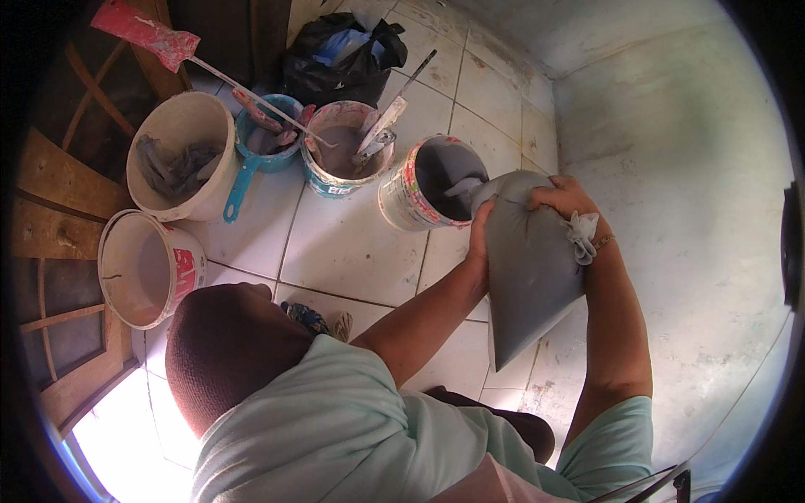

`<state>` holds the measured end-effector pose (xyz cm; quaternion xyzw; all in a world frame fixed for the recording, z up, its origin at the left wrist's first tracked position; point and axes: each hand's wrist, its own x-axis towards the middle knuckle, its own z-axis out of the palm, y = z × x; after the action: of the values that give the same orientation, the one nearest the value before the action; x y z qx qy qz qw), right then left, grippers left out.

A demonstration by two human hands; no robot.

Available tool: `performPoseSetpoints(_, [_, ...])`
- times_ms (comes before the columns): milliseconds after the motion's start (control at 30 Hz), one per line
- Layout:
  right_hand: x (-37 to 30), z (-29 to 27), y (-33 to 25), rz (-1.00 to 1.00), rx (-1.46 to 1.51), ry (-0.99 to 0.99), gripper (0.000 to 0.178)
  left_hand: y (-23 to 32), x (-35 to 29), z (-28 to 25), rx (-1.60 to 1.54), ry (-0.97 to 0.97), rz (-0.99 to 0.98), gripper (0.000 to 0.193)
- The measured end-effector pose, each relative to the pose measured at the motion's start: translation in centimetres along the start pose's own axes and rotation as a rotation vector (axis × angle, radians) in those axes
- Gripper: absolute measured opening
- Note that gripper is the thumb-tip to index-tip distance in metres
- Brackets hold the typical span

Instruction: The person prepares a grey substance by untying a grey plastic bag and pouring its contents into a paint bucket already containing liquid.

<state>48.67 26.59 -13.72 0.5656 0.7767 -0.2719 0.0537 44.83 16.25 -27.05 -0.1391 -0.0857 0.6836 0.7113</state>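
Both hands close on a large bulging bag (528,264), which looks like plastic filled with something smooth and grey. My left hand (480,239) wraps its left side near the top. My right hand (566,201) grips the upper right corner, and a knotted bit of pale plastic (581,237) sticks out by the wrist. The bag's top tilts over the rim of a printed bucket (401,205), and its lower corner points toward me. Grey material (461,186) reaches from the bag into this bucket, where more grey lies. The bag's mouth is partly hidden by my hands.
Left of the bucket stand a teal-labelled bucket (331,186) with stained tools, a blue long-handled dipper (241,191), a cream bucket (186,201) and a tipped-looking white bucket (189,264). A red-handled mixing rod (220,74) leans across. Behind sits a black bag (335,71); a wall (662,243) rises right.
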Motion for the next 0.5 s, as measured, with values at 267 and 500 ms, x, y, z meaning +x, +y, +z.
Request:
performPoseSetpoints(267, [0.4, -0.3, 0.9, -0.017, -0.071, -0.006, 0.032, -0.1, 0.0, 0.3, -0.035, -0.016, -0.027, 0.062])
performPoseSetpoints(500, [0.2, -0.4, 1.0, 0.010, 0.015, -0.021, 0.033, 0.5, -0.9, 2.1, 0.070, -0.036, -0.001, 0.075])
